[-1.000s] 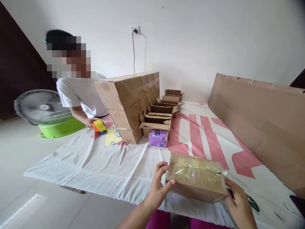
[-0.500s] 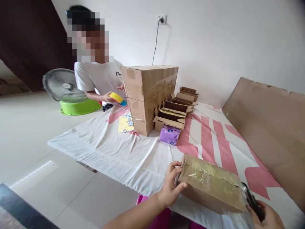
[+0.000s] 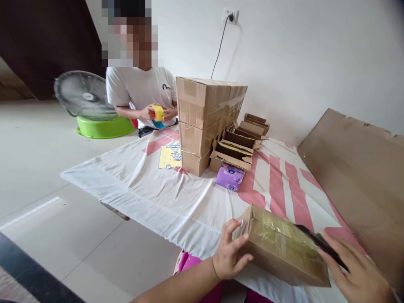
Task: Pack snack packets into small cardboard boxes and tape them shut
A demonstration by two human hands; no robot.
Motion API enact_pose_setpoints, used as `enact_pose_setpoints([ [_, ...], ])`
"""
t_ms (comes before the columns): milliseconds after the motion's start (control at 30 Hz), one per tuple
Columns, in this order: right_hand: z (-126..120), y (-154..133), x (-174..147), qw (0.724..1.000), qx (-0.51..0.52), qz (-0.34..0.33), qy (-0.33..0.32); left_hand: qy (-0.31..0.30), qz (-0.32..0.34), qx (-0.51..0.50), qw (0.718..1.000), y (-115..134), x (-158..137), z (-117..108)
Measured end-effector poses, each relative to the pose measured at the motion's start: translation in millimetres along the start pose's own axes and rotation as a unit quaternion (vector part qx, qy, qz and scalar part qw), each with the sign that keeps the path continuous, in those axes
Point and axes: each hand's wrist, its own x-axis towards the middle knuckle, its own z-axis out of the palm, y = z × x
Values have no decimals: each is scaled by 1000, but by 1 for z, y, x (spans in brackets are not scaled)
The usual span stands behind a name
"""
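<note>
A taped cardboard box (image 3: 287, 244) lies at the near edge of the cloth-covered table, shiny tape along its top. My left hand (image 3: 232, 248) grips its left end, fingers bent against the side; a small white bit shows at one fingertip. In my right hand (image 3: 350, 261) is a long black tool (image 3: 322, 244), blurred, its exact kind unclear. The tool reaches over the box's right top edge. Beyond the box stands a purple patterned pack (image 3: 231, 176).
Stacked closed cartons (image 3: 195, 105) stand mid-table, beside a row of open cartons (image 3: 235, 155). A large cardboard sheet (image 3: 356, 168) leans at right. Across the table a person (image 3: 142, 90) holds a yellow tape roll (image 3: 158, 112). A fan (image 3: 85, 96) and green basin (image 3: 104, 127) are behind.
My right hand and the black tool have moved up and inward over the box's right top. The box's left end has turned slightly. The person has brought both hands to the tape roll.
</note>
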Motion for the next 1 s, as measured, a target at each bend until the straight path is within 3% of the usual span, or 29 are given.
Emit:
enact_pose_setpoints([
  [67,-4,-27,32,996,-29,-84,-29,-34,45,30,998,2,1,-1],
  [133,-1,-45,55,990,-48,-127,-46,-50,52,41,997,3,2,-1],
  [467,25,-77,79,972,-52,-201,-107,-14,70,98,993,6,3,1],
  [600,12,-70,76,967,-69,-223,-107,-4,65,122,990,3,1,2],
  [767,-21,-46,58,959,-109,-216,-147,-11,72,145,987,1,1,-1],
  [1000,-61,13,5,956,-150,-135,-211,-16,64,147,987,4,4,-3],
])
